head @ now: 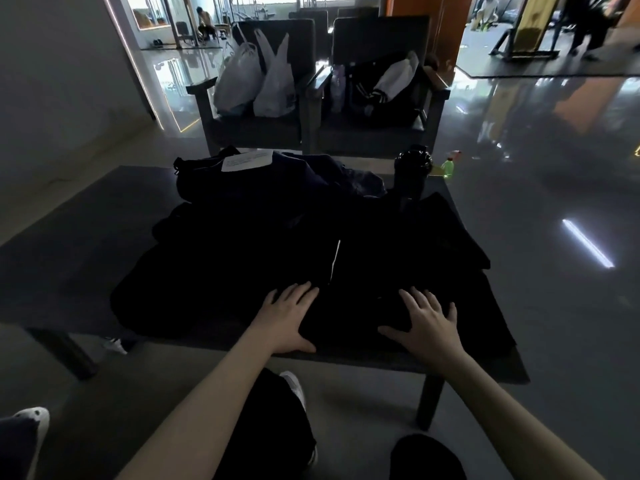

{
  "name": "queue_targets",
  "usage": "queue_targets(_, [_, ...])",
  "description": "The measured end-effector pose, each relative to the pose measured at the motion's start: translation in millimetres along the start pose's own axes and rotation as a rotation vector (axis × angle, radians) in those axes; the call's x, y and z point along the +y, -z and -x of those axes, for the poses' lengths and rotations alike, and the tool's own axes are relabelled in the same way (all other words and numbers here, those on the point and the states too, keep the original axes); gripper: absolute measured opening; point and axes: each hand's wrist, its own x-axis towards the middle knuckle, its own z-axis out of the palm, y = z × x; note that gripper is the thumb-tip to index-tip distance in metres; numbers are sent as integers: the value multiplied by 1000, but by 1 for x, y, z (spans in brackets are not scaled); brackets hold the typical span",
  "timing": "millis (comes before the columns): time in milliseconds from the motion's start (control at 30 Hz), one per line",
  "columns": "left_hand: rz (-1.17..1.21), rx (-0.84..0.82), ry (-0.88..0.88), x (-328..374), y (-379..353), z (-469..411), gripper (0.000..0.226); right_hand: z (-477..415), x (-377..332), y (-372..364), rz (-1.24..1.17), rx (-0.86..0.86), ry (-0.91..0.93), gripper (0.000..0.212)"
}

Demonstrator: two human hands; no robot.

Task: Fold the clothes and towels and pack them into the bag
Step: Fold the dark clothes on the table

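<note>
Pressing both flat, spread hands, left hand [289,315] and right hand [427,323], I am flattening the black fabric garment [346,271] on the low dark table [69,237].

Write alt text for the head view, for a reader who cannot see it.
A person's left hand and right hand press flat, fingers spread, on a black garment on a low dark table. Behind lie more dark clothes and a black bottle; armchairs beyond hold white plastic bags.
</note>
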Motion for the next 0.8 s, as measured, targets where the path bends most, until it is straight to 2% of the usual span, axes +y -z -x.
queue_targets(133, [25,109,58,-9,-4,12,74,16,32,5,-6,-139,-63,96])
queue_targets(267, [81,173,117,-20,-4,14,49,29,58,14,47,-221,2,99])
queue_targets(333, [68,236,143,-23,-4,13,42,31,67,15,85,-184,4,90])
queue_targets(433, [98,288,200,-26,-5,13,42,35,72,12,231,-75,-13,66])
queue_targets(600, [62,320,307,-41,-7,14,42,41,88,13,310,61,-176,44])
queue_targets(733, [262,368,360,-51,2,21,41,38,100,24,158,199,-207,27])
queue_targets(800, [351,344,335,-57,12,23,40,33,101,35,68,191,-212,23])
